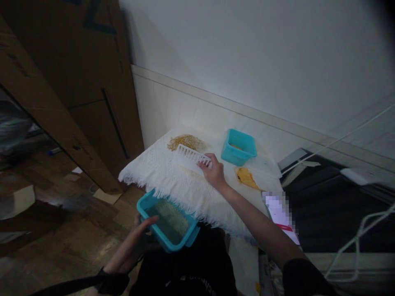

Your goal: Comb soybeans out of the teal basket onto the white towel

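My left hand (pixel 145 232) grips the near left side of a teal plastic container (pixel 193 236), its thumb over the rim. Pale, fine grains (pixel 169 218) lie in this container, just below the table's fringed edge. My right hand (pixel 213 172) is closed on one end of a white slotted plastic piece (pixel 193 157), held low above the white tablecloth (pixel 151 164). Just behind that piece is a heap of yellowish beans or grains (pixel 187 142). A second teal container (pixel 237 155) stands farther back on the right, with some yellowish contents (pixel 236 146) inside.
A dried yellow-brown leaf (pixel 246 177) lies right of my right hand. Near the table's right edge is a white and red packet (pixel 282 216), partly blurred out. Tall cardboard (pixel 92 82) stands at left, a white wall (pixel 247 53) behind. White cables (pixel 356 242) hang at right.
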Available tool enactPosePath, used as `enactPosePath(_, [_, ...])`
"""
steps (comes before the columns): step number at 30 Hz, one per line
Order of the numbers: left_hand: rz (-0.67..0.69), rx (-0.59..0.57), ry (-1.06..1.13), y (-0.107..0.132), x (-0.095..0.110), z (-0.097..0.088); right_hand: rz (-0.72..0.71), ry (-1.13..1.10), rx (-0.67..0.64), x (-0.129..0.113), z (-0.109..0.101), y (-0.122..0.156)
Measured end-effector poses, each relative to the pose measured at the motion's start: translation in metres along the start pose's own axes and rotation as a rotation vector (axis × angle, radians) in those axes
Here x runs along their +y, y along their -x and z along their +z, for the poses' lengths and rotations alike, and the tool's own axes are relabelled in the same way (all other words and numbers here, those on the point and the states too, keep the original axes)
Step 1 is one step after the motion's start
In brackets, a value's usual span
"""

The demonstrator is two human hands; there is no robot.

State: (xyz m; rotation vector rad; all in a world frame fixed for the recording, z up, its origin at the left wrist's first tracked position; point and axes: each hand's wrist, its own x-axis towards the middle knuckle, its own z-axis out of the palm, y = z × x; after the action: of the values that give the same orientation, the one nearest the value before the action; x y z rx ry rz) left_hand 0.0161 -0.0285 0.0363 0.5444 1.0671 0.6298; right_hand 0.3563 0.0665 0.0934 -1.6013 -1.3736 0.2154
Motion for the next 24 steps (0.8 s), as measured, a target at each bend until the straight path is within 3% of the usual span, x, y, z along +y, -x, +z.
enactPosePath(11, [-0.009, 0.011, 0.002, -0.001, -0.001, 0.002, -0.08, 0.009, 0.02, 0.006, -0.025, 0.023])
enactPosePath(19, [-0.024, 0.031, -0.021, -0.001, -0.004, 0.006, -0.127, 0.022, 0.028, 0.001, -0.022, 0.053])
enactPosePath(24, [-0.035, 0.037, -0.003, -0.004, -0.007, 0.007, -0.14, 0.043, 0.159, 0.001, -0.042, 0.061])
